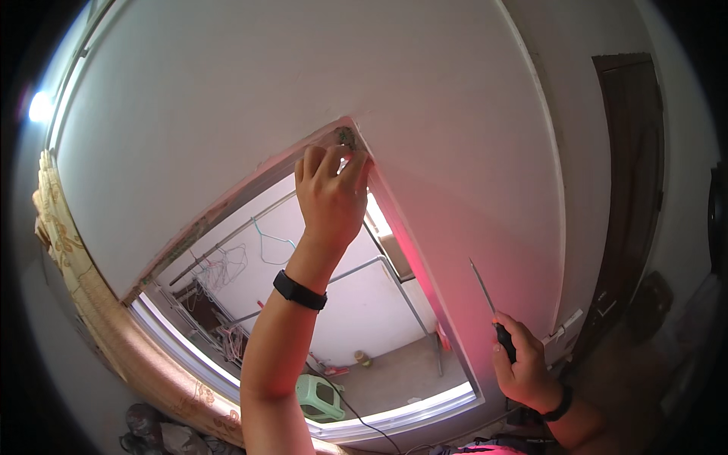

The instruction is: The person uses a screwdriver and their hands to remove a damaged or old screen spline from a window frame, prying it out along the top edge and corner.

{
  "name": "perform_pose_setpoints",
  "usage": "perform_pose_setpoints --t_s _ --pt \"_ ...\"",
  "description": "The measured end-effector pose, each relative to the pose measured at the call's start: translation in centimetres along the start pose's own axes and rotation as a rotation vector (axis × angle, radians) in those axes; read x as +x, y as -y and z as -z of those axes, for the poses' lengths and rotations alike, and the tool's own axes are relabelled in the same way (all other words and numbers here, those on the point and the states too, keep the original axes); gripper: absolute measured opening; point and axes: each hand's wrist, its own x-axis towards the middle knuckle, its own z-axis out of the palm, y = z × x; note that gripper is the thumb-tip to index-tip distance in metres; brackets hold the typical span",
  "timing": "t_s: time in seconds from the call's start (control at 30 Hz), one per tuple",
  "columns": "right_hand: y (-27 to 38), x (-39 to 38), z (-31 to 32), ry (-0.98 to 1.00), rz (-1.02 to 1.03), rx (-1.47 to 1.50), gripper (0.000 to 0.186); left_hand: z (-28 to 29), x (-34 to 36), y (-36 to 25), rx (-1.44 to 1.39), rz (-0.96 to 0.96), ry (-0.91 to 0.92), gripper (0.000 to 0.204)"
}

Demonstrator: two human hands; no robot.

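My left hand (pixel 331 189) is raised at the upper corner of a window opening, its fingers curled against the frame (pixel 258 176). Just above my fingertips is a rough, exposed patch (pixel 346 135) in the pale wall; what the fingertips hold, if anything, is hidden. My right hand (pixel 519 364) grips the dark handle of a screwdriver (pixel 483 288), its thin metal shaft pointing up and to the left, lower at the right and away from the opening.
Through the opening are wire hangers (pixel 227 262) on rails and a pale green stool (pixel 320 398). A patterned cream curtain (pixel 76 280) hangs at the left. A dark door (pixel 623 174) stands at the right. A cable (pixel 364 421) runs along the bottom.
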Motion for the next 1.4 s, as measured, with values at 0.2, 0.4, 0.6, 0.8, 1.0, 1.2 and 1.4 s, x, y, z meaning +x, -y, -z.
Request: perform_pose_setpoints --t_s 0.2,0.4,0.6,0.8,1.0,1.2,1.4 --pt "-0.2 -1.6 0.7 0.009 -0.002 -0.01 0.046 -0.4 0.6 1.8 0.014 -0.222 0.036 0.012" --pt "-0.1 -2.3 1.1 -0.01 -0.007 -0.015 0.046 -1.0 1.1 1.8 -0.094 -0.031 -0.002 0.01" --pt "0.0 -2.9 1.6 -0.002 -0.06 0.006 0.045 -0.4 -0.2 1.2 -0.182 0.127 0.02 0.016" --pt "-0.5 -3.6 1.8 0.003 -0.064 0.004 0.047 0.2 -0.5 0.9 -0.119 0.05 0.011 0.022" --pt "-0.9 -4.4 1.8 -0.006 -0.07 0.0 0.047 0.0 0.6 1.3 0.057 -0.175 0.052 0.014" --pt "-0.9 -5.1 2.2 0.0 -0.128 0.025 0.048 0.4 1.5 2.3 0.155 -0.287 0.089 0.01" --pt "-0.7 -5.1 2.0 0.004 -0.134 0.034 0.046 1.5 3.3 2.2 0.216 -0.138 -0.059 0.009"
